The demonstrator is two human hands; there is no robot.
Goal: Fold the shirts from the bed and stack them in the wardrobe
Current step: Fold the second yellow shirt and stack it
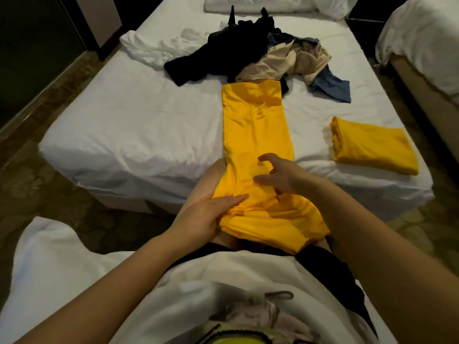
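Head view shows our left hand [206,214] lying on the near end of the long yellow shirt [258,130], fingers straight and flat on the cloth and holding nothing. Our right hand [280,175] is over the same shirt a little farther on, fingers spread and loosely bent. We cannot tell whether it touches the cloth, but it grips nothing.

The shirt is folded lengthwise into a narrow strip. It runs from the middle of the bed [124,120] over the bed's near edge and bunches on our lap. A folded yellow shirt [372,147] lies on the bed near its near right corner, apart from the strip. Toward the far end of the bed sits a loose pile of clothes [260,53], black, beige and blue, touching the strip's far end. A white pillow [248,3] lies at the head of the bed.
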